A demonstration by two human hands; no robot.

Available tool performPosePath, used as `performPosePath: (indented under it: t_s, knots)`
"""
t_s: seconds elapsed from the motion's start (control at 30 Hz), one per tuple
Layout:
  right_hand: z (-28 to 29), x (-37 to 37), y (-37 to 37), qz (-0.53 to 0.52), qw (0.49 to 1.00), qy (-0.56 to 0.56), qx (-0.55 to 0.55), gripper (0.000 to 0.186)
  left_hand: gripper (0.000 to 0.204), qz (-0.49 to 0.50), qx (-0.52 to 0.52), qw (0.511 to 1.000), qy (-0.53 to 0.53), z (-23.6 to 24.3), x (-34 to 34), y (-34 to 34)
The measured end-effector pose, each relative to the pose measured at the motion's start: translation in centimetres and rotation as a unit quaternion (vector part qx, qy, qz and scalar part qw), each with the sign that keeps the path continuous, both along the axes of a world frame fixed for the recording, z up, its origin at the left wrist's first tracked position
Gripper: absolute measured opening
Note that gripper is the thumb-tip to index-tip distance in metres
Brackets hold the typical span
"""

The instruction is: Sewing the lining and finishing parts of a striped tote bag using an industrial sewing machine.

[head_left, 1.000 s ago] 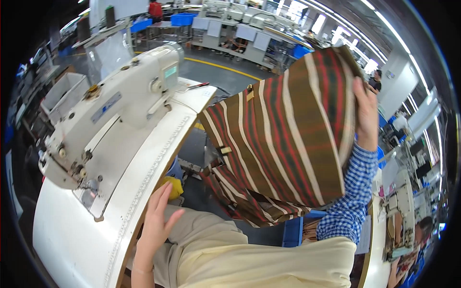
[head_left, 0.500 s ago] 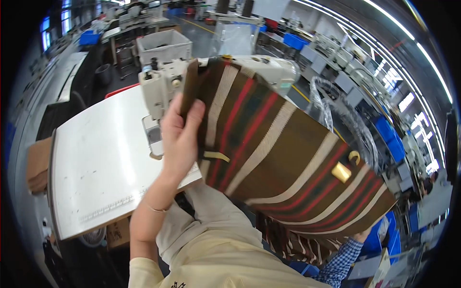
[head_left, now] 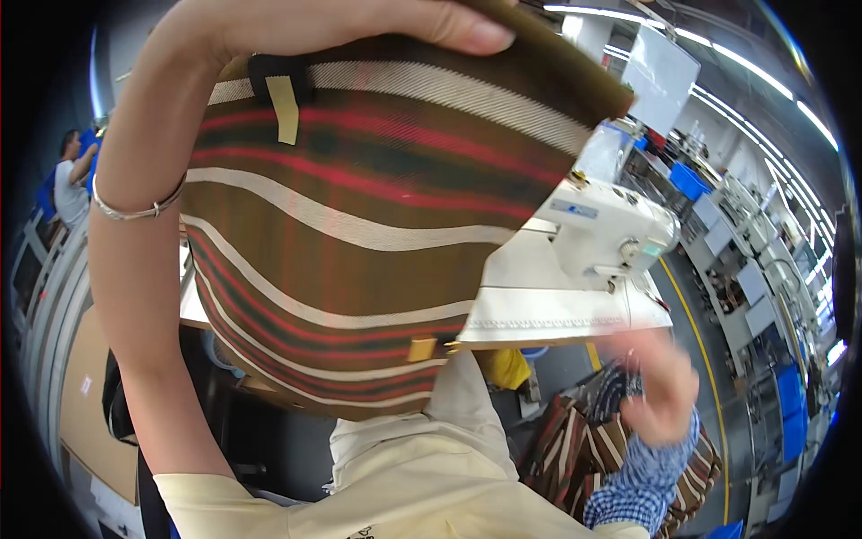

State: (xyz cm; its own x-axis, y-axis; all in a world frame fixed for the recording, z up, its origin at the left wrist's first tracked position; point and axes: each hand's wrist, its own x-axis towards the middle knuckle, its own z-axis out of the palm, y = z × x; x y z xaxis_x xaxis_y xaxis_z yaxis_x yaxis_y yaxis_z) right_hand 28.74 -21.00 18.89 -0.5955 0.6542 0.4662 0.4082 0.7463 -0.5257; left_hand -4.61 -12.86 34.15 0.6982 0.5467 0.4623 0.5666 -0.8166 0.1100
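1. The left grip is clasping the upper edge of a striped fabric piece, its thumb lying flat against the brown cloth.
2. The right grip is appearing blurred, released, its thumb and fingers standing apart; it is hovering well apart from the held piece, near a striped cloth heap at lower right.
3. The fabric piece is hanging in front of the person's body, curving downward and covering part of the white desk. It is showing brown, cream, red and dark green bands.
4. A pale tab is sitting near its upper edge, and a small gold-coloured piece is showing near its lower right edge.
5. Behind the fabric piece, a white sewing machine is standing on the desk, partly hidden.
6. A yellow item is showing below the desk's edge.
7. A bracelet is circling the left wrist.
8. At far left, another person is keeping one arm raised.
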Motion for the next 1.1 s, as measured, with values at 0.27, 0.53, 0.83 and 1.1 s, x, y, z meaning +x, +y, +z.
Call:
performPosePath:
  t_s: [0.27, 0.53, 0.83, 1.1]
  knots:
    - [-0.9, -17.6, 16.1, 0.304, 0.932, -0.062, -0.186, 0.056, 0.022, 0.071, -0.157, 0.985, -0.002, 1.6, -6.7, 1.2]
    - [-7.8, -25.9, 13.5, 0.234, 0.882, 0.316, -0.258, 0.037, 0.028, 0.214, 0.089, 0.972, -0.035, -5.9, -8.0, 8.0]
    - [-16.8, -24.1, 18.1, 0.247, 0.543, 0.354, -0.720, 0.035, 0.062, 0.374, -0.139, 0.900, 0.176, -23.6, -4.6, 2.6]
    - [-17.8, -24.3, 15.4, 0.354, 0.507, 0.380, -0.688, 0.055, 0.073, 0.407, -0.227, 0.871, -0.158, -27.0, -6.0, 0.0]
